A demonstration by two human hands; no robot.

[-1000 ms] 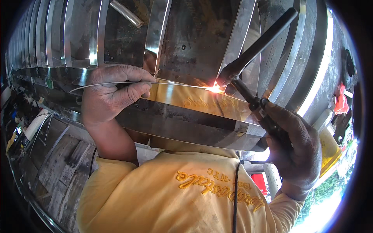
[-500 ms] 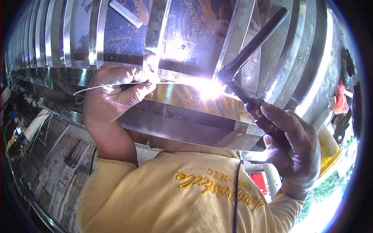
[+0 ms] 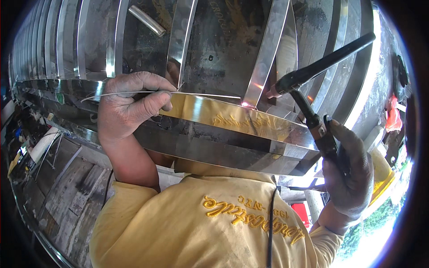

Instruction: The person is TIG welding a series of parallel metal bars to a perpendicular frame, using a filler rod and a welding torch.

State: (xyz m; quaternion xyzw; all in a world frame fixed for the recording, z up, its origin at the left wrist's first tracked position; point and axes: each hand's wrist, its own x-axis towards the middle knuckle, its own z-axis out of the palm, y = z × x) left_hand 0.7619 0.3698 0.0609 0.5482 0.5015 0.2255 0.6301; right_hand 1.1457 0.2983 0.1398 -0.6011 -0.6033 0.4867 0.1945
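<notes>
My left hand pinches a thin metal filler rod between thumb and fingers. The rod lies along a polished metal rail, its tip close to a small glowing weld spot. That spot is where an upright metal bar meets the rail. In my right hand is a black welding torch, gripped by its handle. Its nozzle end, right of the glowing spot, stands apart from the metal, and no arc shows.
More shiny upright bars run in a row to the left. A short metal tube lies on the dark board behind the rail. At the right are a yellow container and a red item. Worn boards lie at lower left.
The bright arc has gone out, leaving a small glow at the joint. My right hand has drawn the torch to the right, away from the rail. My left hand still pinches the rod.
</notes>
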